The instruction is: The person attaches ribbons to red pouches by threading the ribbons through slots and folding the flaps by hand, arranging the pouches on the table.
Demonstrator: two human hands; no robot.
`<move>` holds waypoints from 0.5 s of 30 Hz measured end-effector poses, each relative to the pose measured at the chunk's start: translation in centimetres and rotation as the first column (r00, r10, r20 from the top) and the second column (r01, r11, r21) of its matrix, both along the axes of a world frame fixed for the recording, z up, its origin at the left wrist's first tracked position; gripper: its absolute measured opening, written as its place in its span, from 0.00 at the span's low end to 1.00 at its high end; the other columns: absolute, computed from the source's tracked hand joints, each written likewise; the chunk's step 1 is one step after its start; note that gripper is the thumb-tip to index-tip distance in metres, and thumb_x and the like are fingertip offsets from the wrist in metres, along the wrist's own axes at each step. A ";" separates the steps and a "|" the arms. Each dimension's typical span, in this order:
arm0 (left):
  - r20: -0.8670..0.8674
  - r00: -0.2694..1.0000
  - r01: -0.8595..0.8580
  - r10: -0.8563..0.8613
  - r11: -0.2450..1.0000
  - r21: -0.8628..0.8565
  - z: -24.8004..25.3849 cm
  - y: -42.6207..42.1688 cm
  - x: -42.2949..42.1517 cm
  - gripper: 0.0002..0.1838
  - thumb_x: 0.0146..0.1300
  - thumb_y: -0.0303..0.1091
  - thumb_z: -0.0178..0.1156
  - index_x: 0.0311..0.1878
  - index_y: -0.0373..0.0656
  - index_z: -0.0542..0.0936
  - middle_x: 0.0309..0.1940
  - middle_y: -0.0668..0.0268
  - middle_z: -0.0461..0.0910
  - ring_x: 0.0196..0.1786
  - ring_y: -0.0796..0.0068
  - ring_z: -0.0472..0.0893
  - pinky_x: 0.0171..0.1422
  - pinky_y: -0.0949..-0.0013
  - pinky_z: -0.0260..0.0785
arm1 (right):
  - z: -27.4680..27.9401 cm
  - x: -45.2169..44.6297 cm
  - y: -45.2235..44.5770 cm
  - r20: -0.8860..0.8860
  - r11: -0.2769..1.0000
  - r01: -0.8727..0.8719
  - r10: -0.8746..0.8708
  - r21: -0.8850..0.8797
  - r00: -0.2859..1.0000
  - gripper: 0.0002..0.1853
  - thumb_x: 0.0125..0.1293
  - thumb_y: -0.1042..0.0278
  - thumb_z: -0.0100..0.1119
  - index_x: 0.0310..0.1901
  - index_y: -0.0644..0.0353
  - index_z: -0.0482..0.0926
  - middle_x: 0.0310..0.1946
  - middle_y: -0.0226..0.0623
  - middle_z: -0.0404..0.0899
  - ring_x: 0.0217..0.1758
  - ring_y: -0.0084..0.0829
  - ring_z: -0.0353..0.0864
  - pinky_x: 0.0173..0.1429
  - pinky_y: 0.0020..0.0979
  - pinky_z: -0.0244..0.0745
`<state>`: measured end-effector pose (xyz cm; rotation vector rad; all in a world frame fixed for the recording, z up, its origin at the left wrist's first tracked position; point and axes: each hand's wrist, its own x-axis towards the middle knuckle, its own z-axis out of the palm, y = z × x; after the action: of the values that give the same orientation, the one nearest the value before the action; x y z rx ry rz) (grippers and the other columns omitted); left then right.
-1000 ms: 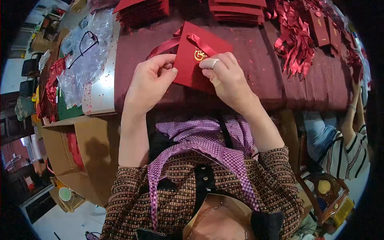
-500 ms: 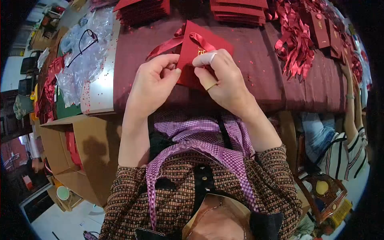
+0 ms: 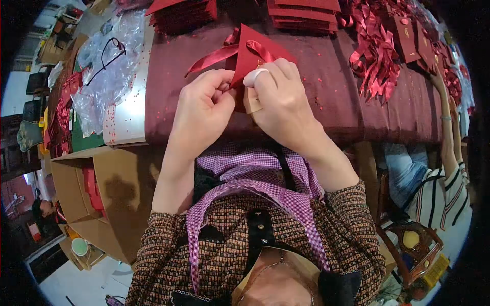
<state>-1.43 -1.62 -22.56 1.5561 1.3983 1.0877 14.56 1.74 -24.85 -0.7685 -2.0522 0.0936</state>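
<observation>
Between my hands stands a tilted red paper envelope [image 3: 250,58], or folded card, over the cloth-covered table. A shiny red ribbon [image 3: 218,57] passes through it near the top, one tail hanging off to the left. My left hand [image 3: 205,104] is closed in a pinch at its lower left corner. My right hand [image 3: 282,94], with white tape round one finger and a tan band on the thumb, is closed on its lower right part and covers most of the gold print. The fingertips of both hands nearly meet, and what lies between them is partly hidden.
Red envelope stacks [image 3: 303,16] stand at the back. Loose ribbons [image 3: 375,58] lie to the right, near a co-worker's arm [image 3: 445,109]. Clear plastic [image 3: 104,76] with glasses lies left. An open cardboard box [image 3: 109,199] sits below the table edge.
My right hand has moved left and curled closer to my left hand, covering more of the gold print. The envelope has turned slightly. At the right, the co-worker's arm has shifted a little.
</observation>
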 end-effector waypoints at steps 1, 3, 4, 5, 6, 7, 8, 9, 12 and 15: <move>-0.009 1.000 -0.013 0.013 0.999 0.034 -0.1 0.0 0.2 0.12 0.57 0.19 0.56 0.45 0.30 0.78 0.31 0.62 0.80 0.34 0.83 0.76 0.37 0.78 0.69 | 0.2 -0.1 -0.2 0.072 0.999 0.031 -0.033 0.036 0.997 0.09 0.47 0.76 0.59 0.31 0.61 0.70 0.27 0.39 0.71 0.34 0.40 0.70 0.42 0.37 0.66; -0.037 0.999 -0.019 0.022 0.997 0.074 -0.3 0.0 0.5 0.12 0.56 0.19 0.56 0.45 0.29 0.77 0.32 0.62 0.80 0.34 0.82 0.76 0.37 0.77 0.70 | 0.5 -0.2 -0.4 0.120 0.998 0.023 -0.030 0.066 0.992 0.09 0.46 0.74 0.58 0.31 0.61 0.70 0.26 0.39 0.70 0.34 0.40 0.69 0.42 0.37 0.65; -0.065 0.997 -0.024 0.032 0.993 0.113 -0.4 0.0 0.7 0.12 0.56 0.19 0.56 0.44 0.29 0.77 0.32 0.61 0.80 0.33 0.81 0.77 0.37 0.76 0.70 | 0.5 -0.3 -0.4 0.168 0.995 0.013 -0.028 0.095 0.985 0.10 0.45 0.73 0.58 0.30 0.62 0.69 0.26 0.39 0.69 0.35 0.39 0.68 0.43 0.37 0.64; -0.091 0.995 -0.028 0.042 0.988 0.153 -0.4 -0.1 0.7 0.12 0.56 0.19 0.55 0.44 0.29 0.77 0.33 0.61 0.80 0.33 0.80 0.77 0.37 0.75 0.70 | 0.6 -0.4 -0.5 0.134 0.998 0.015 -0.022 0.058 0.991 0.09 0.47 0.76 0.58 0.31 0.62 0.70 0.27 0.40 0.71 0.34 0.41 0.70 0.42 0.38 0.66; 0.027 1.000 -0.017 0.015 0.997 0.079 -0.2 -0.2 0.6 0.11 0.57 0.19 0.56 0.44 0.29 0.77 0.33 0.61 0.79 0.33 0.78 0.77 0.39 0.75 0.70 | 0.2 -0.3 -0.1 -0.017 0.997 -0.046 0.045 -0.059 0.999 0.08 0.49 0.78 0.58 0.31 0.61 0.71 0.27 0.41 0.72 0.34 0.42 0.72 0.42 0.39 0.67; 0.025 1.000 -0.014 0.012 0.997 0.082 0.1 -0.4 0.5 0.11 0.57 0.19 0.56 0.44 0.29 0.77 0.33 0.61 0.79 0.33 0.78 0.77 0.39 0.75 0.70 | 0.0 -0.2 0.4 -0.175 0.979 -0.126 0.097 -0.162 0.980 0.07 0.50 0.79 0.58 0.32 0.61 0.71 0.27 0.41 0.74 0.34 0.43 0.73 0.42 0.39 0.68; 0.031 0.999 0.022 -0.024 0.998 0.066 0.4 -0.4 0.3 0.11 0.58 0.19 0.56 0.44 0.29 0.77 0.33 0.62 0.78 0.34 0.77 0.77 0.40 0.75 0.70 | 0.5 0.3 0.2 -0.290 0.934 -0.187 0.096 -0.304 0.952 0.07 0.53 0.81 0.59 0.32 0.61 0.73 0.28 0.42 0.76 0.34 0.44 0.76 0.40 0.39 0.71; 0.039 0.997 0.061 -0.063 0.997 0.054 0.7 -0.3 0.1 0.11 0.59 0.20 0.56 0.45 0.30 0.77 0.33 0.62 0.77 0.34 0.77 0.76 0.40 0.76 0.69 | 0.5 0.7 0.2 -0.311 0.913 -0.209 0.097 -0.351 0.946 0.06 0.53 0.80 0.59 0.32 0.61 0.74 0.28 0.42 0.76 0.34 0.44 0.76 0.40 0.39 0.71; -0.061 0.976 0.214 -0.209 0.972 0.095 0.9 0.6 -1.3 0.12 0.61 0.19 0.54 0.48 0.31 0.78 0.34 0.64 0.76 0.38 0.78 0.75 0.45 0.77 0.67 | 0.6 1.5 0.5 -0.333 0.891 -0.256 0.128 -0.375 0.934 0.06 0.52 0.79 0.61 0.32 0.62 0.75 0.28 0.43 0.76 0.36 0.45 0.76 0.40 0.39 0.72; -0.056 0.965 0.262 -0.257 0.959 0.105 -0.1 1.2 -1.4 0.14 0.59 0.18 0.55 0.49 0.32 0.78 0.34 0.64 0.75 0.39 0.74 0.75 0.45 0.75 0.67 | 0.2 1.6 0.5 -0.308 0.909 -0.251 0.146 -0.333 0.940 0.06 0.52 0.80 0.60 0.31 0.63 0.73 0.29 0.43 0.76 0.36 0.45 0.76 0.41 0.39 0.72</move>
<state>-2.86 -0.39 -22.61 1.7951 1.1358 0.9914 16.16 2.23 -24.68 -0.7174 -1.8564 0.6855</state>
